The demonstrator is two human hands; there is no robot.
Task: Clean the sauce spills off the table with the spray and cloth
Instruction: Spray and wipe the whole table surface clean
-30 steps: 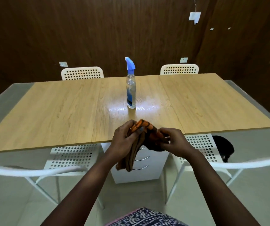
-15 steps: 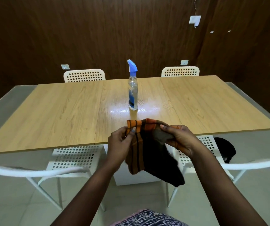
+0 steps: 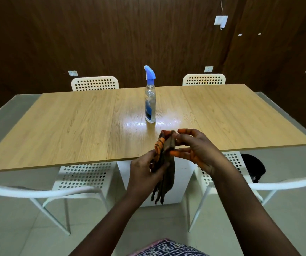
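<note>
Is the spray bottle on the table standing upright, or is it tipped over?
Upright. The spray bottle stands on its base on the table, blue nozzle on top; neither hand touches it.

Both forearms extended forward, left grip (image 3: 144,168) curled and pinching, right grip (image 3: 194,148) fingers loosely curled, pinching

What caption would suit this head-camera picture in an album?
Both hands, left hand and right hand, hold a folded cloth before a spray bottle standing on the wooden table.

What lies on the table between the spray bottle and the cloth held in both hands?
Nothing: in the head view only bare, shiny table separates the bottle from the cloth, gripped by the left hand and right hand.
</note>
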